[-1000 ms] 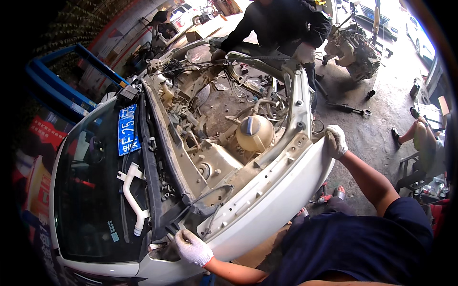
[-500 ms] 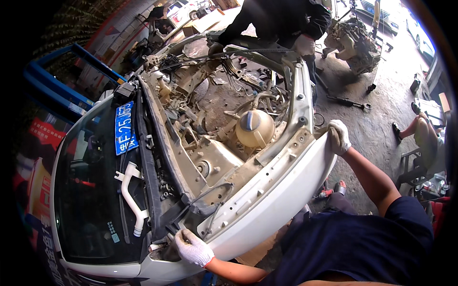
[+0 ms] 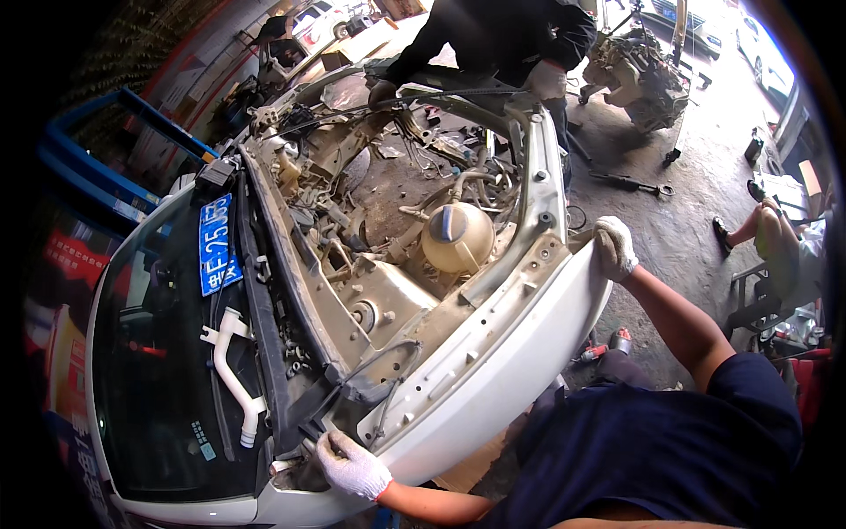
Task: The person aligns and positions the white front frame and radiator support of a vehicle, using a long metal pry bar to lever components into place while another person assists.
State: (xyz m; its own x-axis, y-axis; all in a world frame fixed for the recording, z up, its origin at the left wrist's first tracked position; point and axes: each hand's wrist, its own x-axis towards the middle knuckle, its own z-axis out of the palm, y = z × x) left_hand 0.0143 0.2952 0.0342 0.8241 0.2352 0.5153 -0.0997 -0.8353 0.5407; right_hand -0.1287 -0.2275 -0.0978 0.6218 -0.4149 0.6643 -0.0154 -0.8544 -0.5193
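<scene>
A white car fender [image 3: 493, 397] runs along the near side of the open engine bay, and both my hands are at its ends. My left hand [image 3: 354, 467], in a white knit glove with a red cuff, grips the fender's rear corner near the base of the windshield. At the front end, my gloved right hand [image 3: 615, 249] is closed over the edge, fingers on top; its thumb is hidden. Beside the fender's bolt flange lies the body rail [image 3: 529, 264]. A round yellowed coolant tank [image 3: 458, 251] sits in the engine bay just behind it.
Across the bay a person in dark clothes [image 3: 502, 40] leans over the front frame with gloved hands. A blue license plate [image 3: 218, 242] and a white plastic pipe [image 3: 231, 375] lie on the windshield. An engine [image 3: 639, 84] stands at the far right; a seated person's leg [image 3: 745, 225] shows at right.
My view has shifted slightly, so the car sits a little further left. Both my hands keep their places on the fender. The other person's hands stay on the front frame.
</scene>
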